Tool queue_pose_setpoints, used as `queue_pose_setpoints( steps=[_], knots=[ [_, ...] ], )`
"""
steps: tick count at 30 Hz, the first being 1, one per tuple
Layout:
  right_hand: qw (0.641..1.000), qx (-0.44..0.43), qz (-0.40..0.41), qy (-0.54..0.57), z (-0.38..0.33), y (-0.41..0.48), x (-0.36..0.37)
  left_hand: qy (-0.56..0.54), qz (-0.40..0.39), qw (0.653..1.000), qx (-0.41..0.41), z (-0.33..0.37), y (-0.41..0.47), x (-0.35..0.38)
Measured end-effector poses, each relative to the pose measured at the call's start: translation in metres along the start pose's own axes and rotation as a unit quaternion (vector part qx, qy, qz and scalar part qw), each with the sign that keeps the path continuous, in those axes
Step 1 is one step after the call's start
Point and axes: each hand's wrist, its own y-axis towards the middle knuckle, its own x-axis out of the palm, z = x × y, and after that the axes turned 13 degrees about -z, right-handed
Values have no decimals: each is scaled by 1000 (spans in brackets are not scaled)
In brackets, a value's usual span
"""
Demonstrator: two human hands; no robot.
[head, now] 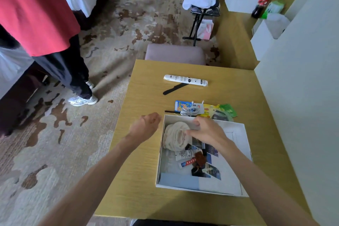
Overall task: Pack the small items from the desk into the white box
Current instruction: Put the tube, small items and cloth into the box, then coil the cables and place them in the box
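The white box (236, 134) lies open on the wooden desk (143, 170). Inside it are a rolled cream cloth (174, 136), two small tubes (187, 154), a brown item and some photos. My right hand (205, 131) reaches into the box, its fingertips touching the cloth. My left hand (146, 126) hovers just left of the box with fingers loosely curled, holding nothing. Beyond the box lie a white cable (190, 111), a blue packet (182, 105), yellow and green packets (220, 112), a black stick (170, 111), a black knife-shaped item (173, 89) and a long white packet (185, 80).
A padded chair (175, 54) stands at the desk's far edge. A person in a red top (34, 11) stands on the carpet to the left. A white wall (302, 97) borders the desk on the right. Bottles (264, 0) and white boxes sit farther back.
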Motion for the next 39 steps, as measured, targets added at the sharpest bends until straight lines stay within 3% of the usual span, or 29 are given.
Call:
queue_pose_setpoints(
  steps=[3, 7, 12, 16, 20, 22, 28, 32, 35, 39],
  knots=[
    [997, -52, 28, 47, 5, -8, -33, 30, 7, 999, 13, 11, 21, -8],
    [991, -91, 94, 39, 6, 20, -58, 65, -42, 997, 23, 24, 49, -12],
    [996, -40, -15, -84, 16, 92, -62, 50, -92, 994, 19, 35, 83, -8],
    [960, -74, -72, -261, 23, 134, -48, 72, -130, 988, 29, 38, 103, -2],
    [921, -115, -81, -363, 23, 161, -35, 73, -158, 984, 32, 35, 118, 4],
    [923, -123, -72, -357, 25, 167, -32, 74, -158, 984, 34, 32, 126, 6],
    [981, -151, 3, -119, 48, 141, -54, 83, -177, 979, 52, 32, 151, 11],
    [987, -129, 67, 74, 65, 102, -85, 87, -199, 973, 76, 46, 167, 14],
    [954, -111, 113, 254, 75, 71, -100, 88, -222, 963, 122, 69, 174, 19],
    [875, -107, 161, 445, 80, 44, -102, -65, -262, 945, 186, 109, 167, 20]
  ],
)
